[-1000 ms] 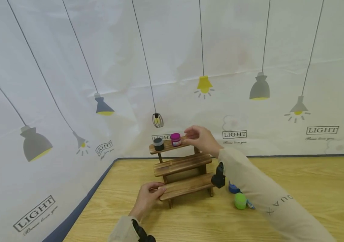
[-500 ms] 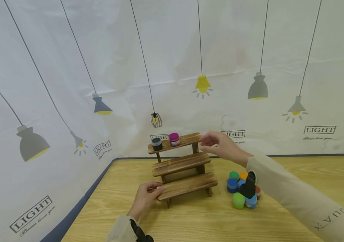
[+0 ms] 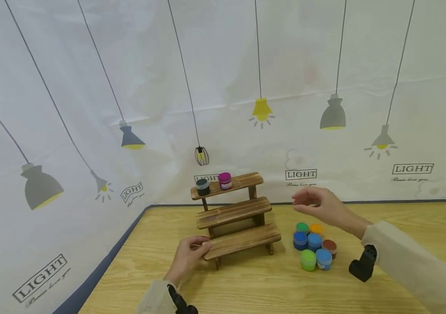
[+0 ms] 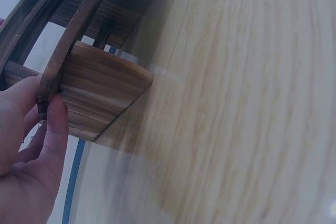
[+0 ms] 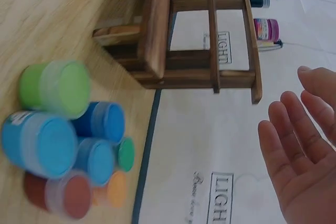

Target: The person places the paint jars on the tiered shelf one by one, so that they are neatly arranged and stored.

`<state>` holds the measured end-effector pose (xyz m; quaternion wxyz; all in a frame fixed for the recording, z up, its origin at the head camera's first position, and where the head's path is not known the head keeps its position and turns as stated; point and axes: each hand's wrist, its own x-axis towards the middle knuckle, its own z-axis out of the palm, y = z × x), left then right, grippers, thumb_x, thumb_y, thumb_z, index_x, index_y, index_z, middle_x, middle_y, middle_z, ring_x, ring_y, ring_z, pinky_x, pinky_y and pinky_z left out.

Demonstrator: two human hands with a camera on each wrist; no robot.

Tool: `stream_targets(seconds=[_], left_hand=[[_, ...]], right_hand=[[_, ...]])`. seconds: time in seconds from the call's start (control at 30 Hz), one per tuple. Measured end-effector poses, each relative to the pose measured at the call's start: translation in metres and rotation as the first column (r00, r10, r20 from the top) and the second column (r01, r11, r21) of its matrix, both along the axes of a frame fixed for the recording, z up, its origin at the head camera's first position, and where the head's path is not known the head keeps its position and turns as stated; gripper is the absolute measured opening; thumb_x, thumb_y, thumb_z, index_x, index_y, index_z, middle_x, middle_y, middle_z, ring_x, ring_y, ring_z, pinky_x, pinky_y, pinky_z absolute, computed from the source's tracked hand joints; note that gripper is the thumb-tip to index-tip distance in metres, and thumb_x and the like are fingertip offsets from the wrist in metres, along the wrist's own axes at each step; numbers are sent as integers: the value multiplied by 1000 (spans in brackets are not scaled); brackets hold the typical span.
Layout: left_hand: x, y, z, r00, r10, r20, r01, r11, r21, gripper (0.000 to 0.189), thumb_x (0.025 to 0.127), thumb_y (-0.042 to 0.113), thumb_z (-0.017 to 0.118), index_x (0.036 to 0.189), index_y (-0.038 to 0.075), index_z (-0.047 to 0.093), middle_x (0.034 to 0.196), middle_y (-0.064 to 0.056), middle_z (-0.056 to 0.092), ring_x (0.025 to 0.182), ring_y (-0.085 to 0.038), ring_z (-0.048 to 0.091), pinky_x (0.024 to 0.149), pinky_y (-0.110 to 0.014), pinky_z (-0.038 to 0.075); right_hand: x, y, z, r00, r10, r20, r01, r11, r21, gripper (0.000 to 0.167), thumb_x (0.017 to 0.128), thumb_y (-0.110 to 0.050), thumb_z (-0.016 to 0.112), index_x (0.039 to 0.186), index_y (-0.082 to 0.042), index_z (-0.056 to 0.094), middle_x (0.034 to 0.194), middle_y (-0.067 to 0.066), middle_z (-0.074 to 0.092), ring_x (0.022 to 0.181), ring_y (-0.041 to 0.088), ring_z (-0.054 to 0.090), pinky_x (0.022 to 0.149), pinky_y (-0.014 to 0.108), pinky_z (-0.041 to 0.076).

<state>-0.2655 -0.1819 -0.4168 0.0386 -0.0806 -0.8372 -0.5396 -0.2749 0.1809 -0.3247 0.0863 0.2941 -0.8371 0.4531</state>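
A three-step wooden stand (image 3: 234, 213) is on the table, its bottom step pinched at the left end between the thumb and fingers of my left hand (image 3: 186, 257). The left wrist view shows that grip on the step's end (image 4: 55, 72). Up on the top step sit a black paint pot (image 3: 203, 187) and a magenta paint pot (image 3: 224, 181), side by side toward the left. My right hand (image 3: 325, 207) hovers empty to the right of the stand, fingers loosely bent. Below it, a cluster of paint pots (image 3: 314, 241) stands on the table.
The cluster holds a light green pot (image 3: 308, 260), a light blue pot (image 3: 324, 259), a brown pot (image 3: 329, 248), an orange pot (image 3: 316, 229) and others. A cloth wall printed with lamps (image 3: 223, 87) rises behind the table (image 3: 254, 288).
My right hand has moved from beside the magenta pot on the top step, right and down, uncovering the pot cluster. My left hand keeps its hold on the stand.
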Motion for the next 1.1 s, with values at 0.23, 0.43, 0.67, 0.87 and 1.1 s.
stream_targets(seconds=[0.23, 0.43, 0.67, 0.87, 1.1], left_hand=[[0, 0, -1, 1000, 5, -12, -5, 1000, -1, 29, 82, 18, 64, 100, -4, 64, 98, -16, 61, 79, -19, 60, 64, -27, 49], [1, 1, 0, 1000, 8, -17, -8, 1000, 1, 30, 82, 19, 64, 100, -5, 64, 101, -17, 60, 79, -19, 60, 64, -27, 49], [2, 1, 0, 1000, 5, -15, -5, 1000, 5, 29, 82, 18, 64, 100, -5, 64, 101, -17, 60, 79, -19, 60, 64, -28, 49], [1, 1, 0, 1000, -1, -22, 1, 1000, 2, 28, 82, 17, 64, 100, -5, 64, 100, -17, 61, 79, -20, 61, 64, -28, 49], [2, 0, 0, 1000, -2, -25, 2, 1000, 1, 29, 82, 18, 64, 100, -5, 64, 99, -17, 61, 79, -20, 61, 64, -27, 49]], right_hand=[[14, 29, -25, 999, -48, 21, 47, 998, 42, 21, 85, -13, 60, 102, -1, 59, 91, 9, 62, 77, 8, 57, 65, 25, 48], [20, 47, -47, 993, -76, 87, 74, 997, 29, 25, 85, -12, 59, 104, 5, 57, 93, 14, 62, 77, 6, 57, 64, 25, 48], [21, 60, -65, 978, -112, 174, 102, 993, 66, 31, 85, -15, 60, 106, 8, 56, 97, 18, 61, 80, 6, 56, 68, 23, 47], [20, 66, -79, 962, -129, 240, 113, 990, 79, 34, 84, -18, 61, 107, 7, 56, 102, 18, 58, 84, 11, 55, 69, 24, 46], [20, 68, -90, 950, -95, 297, 87, 995, 41, 36, 83, -14, 62, 107, 10, 54, 101, 21, 58, 84, 17, 56, 66, 25, 48]])
